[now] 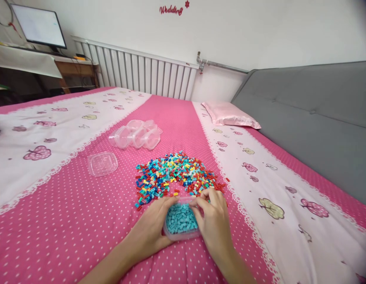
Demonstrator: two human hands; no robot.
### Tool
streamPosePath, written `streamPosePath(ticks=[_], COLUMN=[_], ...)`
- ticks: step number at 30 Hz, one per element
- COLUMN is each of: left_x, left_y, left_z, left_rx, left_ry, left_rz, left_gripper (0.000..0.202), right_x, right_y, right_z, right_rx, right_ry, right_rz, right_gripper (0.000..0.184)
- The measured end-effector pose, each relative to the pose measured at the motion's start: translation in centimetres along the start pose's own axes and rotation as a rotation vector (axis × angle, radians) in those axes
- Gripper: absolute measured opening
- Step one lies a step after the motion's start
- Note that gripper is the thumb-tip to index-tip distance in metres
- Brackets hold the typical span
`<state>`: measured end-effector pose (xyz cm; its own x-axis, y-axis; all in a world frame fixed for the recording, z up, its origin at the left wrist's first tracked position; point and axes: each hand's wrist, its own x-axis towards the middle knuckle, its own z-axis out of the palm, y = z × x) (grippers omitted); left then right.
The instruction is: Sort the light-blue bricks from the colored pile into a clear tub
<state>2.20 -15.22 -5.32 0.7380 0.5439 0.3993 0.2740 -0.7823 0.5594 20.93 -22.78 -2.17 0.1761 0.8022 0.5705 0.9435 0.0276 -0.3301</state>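
Note:
A clear plastic container (183,236) filled with small turquoise building bricks (180,217) rests on the bed close in front of me. My left hand (155,223) is wrapped around its left side, thumb along the near edge. On the opposite side, my right hand (214,215) has its fingers bent and its fingertips closed at the far right corner of the rim. Whether a small brick is also between those fingertips is hidden. Just beyond the container spreads a heap of mixed building bricks (180,169) in red, blue, yellow, turquoise and green.
Left of the heap lies a clear plastic lid or shallow tray (103,164). Several clear containers (137,135) are clustered behind it. A pink pillow (230,115) lies by the grey headboard (313,106). A radiator (138,69) stands along the far wall, and a monitor (39,25) on a desk.

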Motion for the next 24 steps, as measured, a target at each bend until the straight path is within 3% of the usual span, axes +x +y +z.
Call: streamPosePath(ticks=[10,15,24], left_x=[-0.2,-0.2,-0.1], left_y=[0.0,-0.2,0.0], left_z=[-0.1,-0.1,-0.1], left_rx=[-0.024,-0.032,-0.006], left_ry=[-0.038,-0.034,-0.041], left_rz=[0.017,-0.006,0.012], left_gripper=[0.072,0.075,0.074], right_x=[0.0,0.3,-0.2], right_y=[0.5,0.9,0.5], right_z=[0.3,-0.8,-0.9], right_rx=[-0.005,0.082,-0.066], right_ry=[-0.039,-0.081,-0.249], right_rz=[0.0,0.039,-0.052], right_gripper=[0.021,0.017,0.032])
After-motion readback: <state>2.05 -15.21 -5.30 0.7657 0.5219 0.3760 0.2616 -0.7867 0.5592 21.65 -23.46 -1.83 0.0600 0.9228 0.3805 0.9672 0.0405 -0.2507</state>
